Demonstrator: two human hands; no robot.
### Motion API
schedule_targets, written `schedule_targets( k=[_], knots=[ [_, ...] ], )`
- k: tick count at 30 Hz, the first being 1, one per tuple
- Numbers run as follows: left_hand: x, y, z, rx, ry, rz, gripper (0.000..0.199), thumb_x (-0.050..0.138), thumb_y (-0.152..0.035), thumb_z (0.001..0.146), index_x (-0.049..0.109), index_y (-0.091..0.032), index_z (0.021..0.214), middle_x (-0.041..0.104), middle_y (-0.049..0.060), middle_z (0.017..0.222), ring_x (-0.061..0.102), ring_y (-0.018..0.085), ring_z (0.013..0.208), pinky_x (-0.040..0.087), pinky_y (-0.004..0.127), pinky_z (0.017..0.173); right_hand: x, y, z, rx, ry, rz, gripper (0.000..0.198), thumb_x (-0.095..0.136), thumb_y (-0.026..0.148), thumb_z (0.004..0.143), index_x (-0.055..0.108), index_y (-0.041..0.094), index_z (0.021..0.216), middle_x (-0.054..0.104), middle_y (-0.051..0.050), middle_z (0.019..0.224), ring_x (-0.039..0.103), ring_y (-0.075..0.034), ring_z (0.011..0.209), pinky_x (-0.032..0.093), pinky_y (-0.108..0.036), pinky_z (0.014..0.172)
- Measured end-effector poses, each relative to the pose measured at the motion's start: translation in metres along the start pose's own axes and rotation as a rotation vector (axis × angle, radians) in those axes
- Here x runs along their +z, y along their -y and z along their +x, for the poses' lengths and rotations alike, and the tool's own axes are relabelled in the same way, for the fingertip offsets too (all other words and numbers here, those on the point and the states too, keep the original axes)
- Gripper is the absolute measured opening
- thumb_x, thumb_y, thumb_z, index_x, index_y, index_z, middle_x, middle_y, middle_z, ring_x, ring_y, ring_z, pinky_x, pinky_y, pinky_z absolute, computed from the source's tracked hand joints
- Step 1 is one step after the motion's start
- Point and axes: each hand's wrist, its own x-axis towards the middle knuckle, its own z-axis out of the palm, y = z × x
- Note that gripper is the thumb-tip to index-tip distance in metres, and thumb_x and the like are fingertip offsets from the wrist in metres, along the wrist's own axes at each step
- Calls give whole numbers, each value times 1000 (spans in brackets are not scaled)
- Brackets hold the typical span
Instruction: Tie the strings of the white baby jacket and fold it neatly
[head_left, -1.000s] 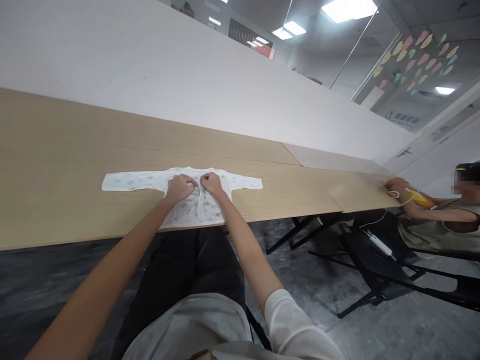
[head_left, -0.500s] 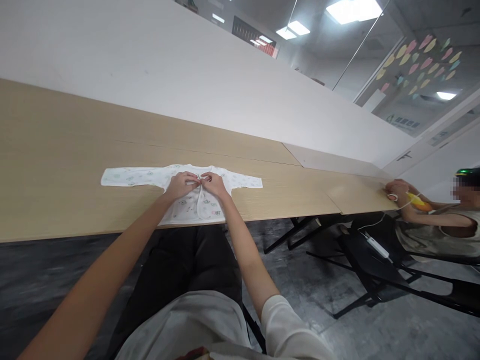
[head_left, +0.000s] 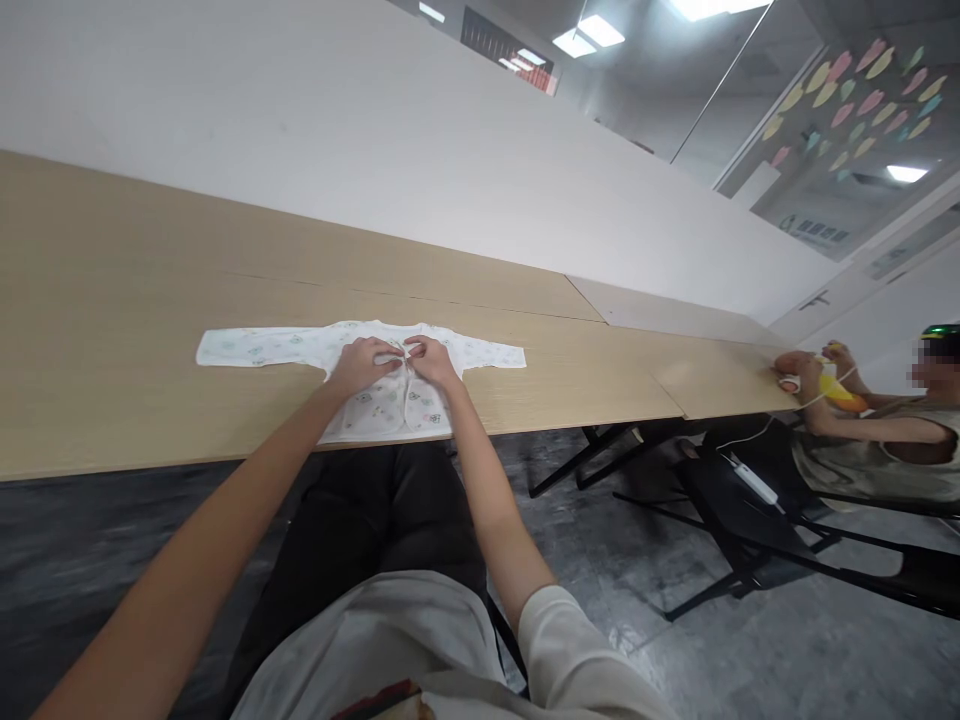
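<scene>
A small white baby shirt [head_left: 262, 346] with a pale green print lies flat on the wooden table, both sleeves spread out to the sides. Its lower edge is close to the table's front edge. My left hand [head_left: 365, 366] pinches the shirt's front at the middle, fingers curled together. Facing it, my right hand [head_left: 430, 360] pinches the same front opening with thumb and forefinger. The fingertips of both hands nearly meet at the opening below the neckline. Any tie or snap between them is too small to make out.
The long table [head_left: 135, 280] runs against a white partition [head_left: 300, 130]. To the right, another person [head_left: 877, 420] sits with hands on a yellow and brown object [head_left: 840, 395]. A black folding chair [head_left: 742, 510] carries a white power strip [head_left: 754, 483].
The shirt's front edge at the middle now lies straighter and flatter, where it was curved before. Both hands keep their pinch at nearly the same spot. The other person's hands have shifted.
</scene>
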Motion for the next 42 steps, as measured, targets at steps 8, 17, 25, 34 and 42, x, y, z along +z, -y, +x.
schedule_targets(
  k=[8,17,25,34,42],
  knots=[
    [-1,-5,-1,2,-10,-40,23,61,-40,78,79,-27,86,75,5,105,63,28,108,42,41,104,-5,3,-7,35,-12,90,34,58,5,71,68,19,101,68,3,73,63,-12,64,56,-25,70],
    [1,-1,0,16,-34,-105,28,59,-46,79,77,-25,83,75,7,101,64,27,103,43,41,104,-4,-1,-5,41,4,129,35,55,10,74,69,17,105,66,4,67,61,-11,60,55,-25,71],
    [4,3,1,-1,-43,-103,28,58,-44,79,77,-24,83,75,7,101,64,26,103,45,38,101,-2,-1,-4,22,23,141,31,60,8,71,71,17,99,70,2,74,66,-12,69,56,-25,73],
    [4,2,2,-47,-48,-113,26,57,-39,76,76,-24,86,74,6,103,64,25,102,46,36,100,1,2,-4,-32,13,69,26,61,6,71,70,18,91,69,2,75,66,-13,74,54,-24,76],
    [3,3,0,-21,-55,-109,29,59,-44,74,76,-22,79,74,8,98,65,25,98,47,35,98,6,2,-4,-22,-17,-5,31,57,6,68,68,19,94,69,3,76,67,-15,78,54,-29,84]
  ],
)
